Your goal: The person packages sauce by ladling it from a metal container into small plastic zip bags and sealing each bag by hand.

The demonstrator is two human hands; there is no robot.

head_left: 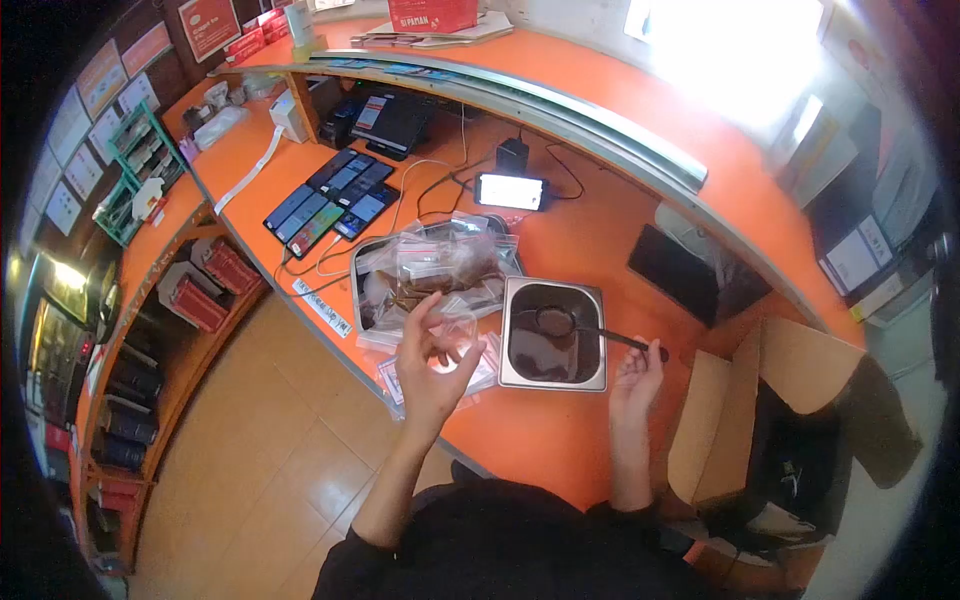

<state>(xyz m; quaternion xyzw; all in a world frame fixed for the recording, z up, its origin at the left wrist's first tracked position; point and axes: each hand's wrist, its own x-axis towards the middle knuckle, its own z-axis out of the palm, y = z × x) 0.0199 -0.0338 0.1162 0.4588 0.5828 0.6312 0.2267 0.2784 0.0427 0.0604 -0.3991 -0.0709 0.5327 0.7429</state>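
My left hand (435, 365) is curled around a small clear plastic bag (460, 335), its rounded mouth showing between thumb and fingers. In my right hand (637, 380) is the dark handle of a ladle (622, 339), gripped near its end. The ladle's round bowl lies in dark brown liquid inside a square steel pan (508, 378). Left of the pan, a metal tray (358, 290) holds a heap of clear zip bags (440, 255), some with brownish contents. More flat bags (485, 370) lie beneath and beside my left hand.
Several phones and tablets (335, 195) lie on the orange counter (590, 240), with cables behind. A lit phone (510, 191) leans beyond the pan. At right are a dark tablet (670, 275) and an open cardboard box (715, 430). A raised ledge (560, 120) runs along the back.
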